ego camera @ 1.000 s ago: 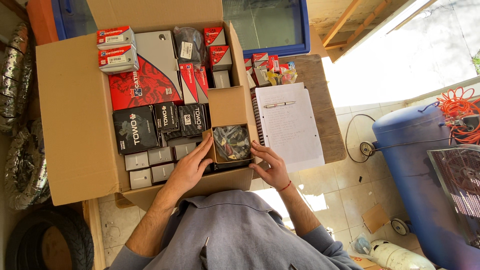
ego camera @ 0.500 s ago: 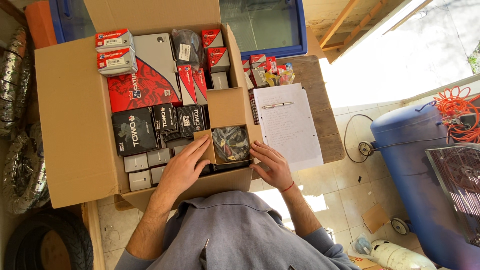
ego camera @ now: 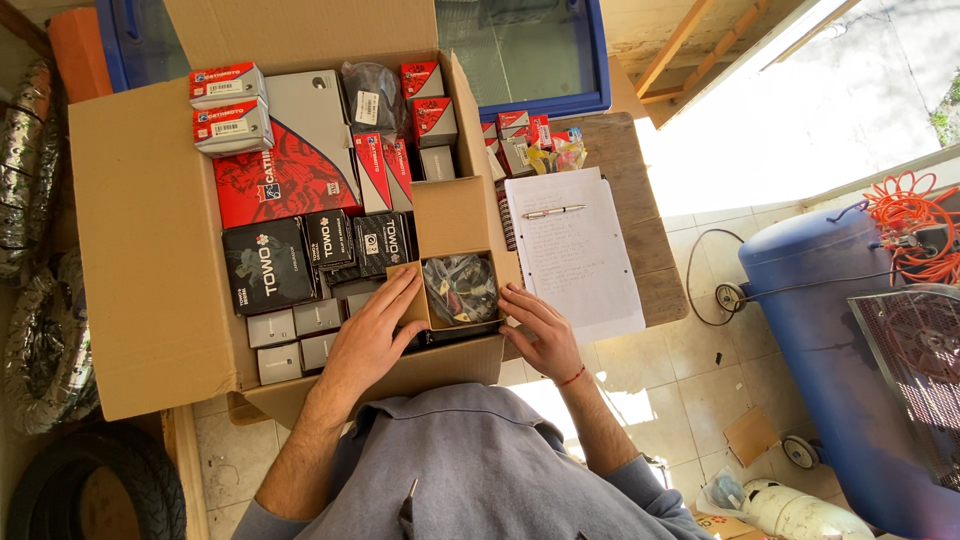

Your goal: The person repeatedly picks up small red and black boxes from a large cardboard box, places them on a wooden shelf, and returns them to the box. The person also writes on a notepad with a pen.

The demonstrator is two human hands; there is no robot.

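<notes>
My left hand (ego camera: 372,332) and my right hand (ego camera: 535,328) grip the two sides of a small open cardboard box (ego camera: 457,224). Its lid stands up and inside lies a clear bag of dark parts (ego camera: 460,288). The small box rests at the near right corner of a large open cardboard carton (ego camera: 150,250). The carton is packed with several black boxes (ego camera: 268,265), red boxes (ego camera: 285,180), small grey boxes (ego camera: 290,325) and red-and-white boxes (ego camera: 228,105).
A spiral notebook (ego camera: 575,255) with a pen (ego camera: 552,211) lies on a wooden table (ego camera: 625,160) right of the carton, with small packets (ego camera: 530,140) behind it. A blue tank (ego camera: 820,330), orange hose (ego camera: 905,220), a tyre (ego camera: 95,490) and foil ducting (ego camera: 40,320) surround me.
Both hands stay on the small box. The view has shifted very slightly; nothing else has moved.
</notes>
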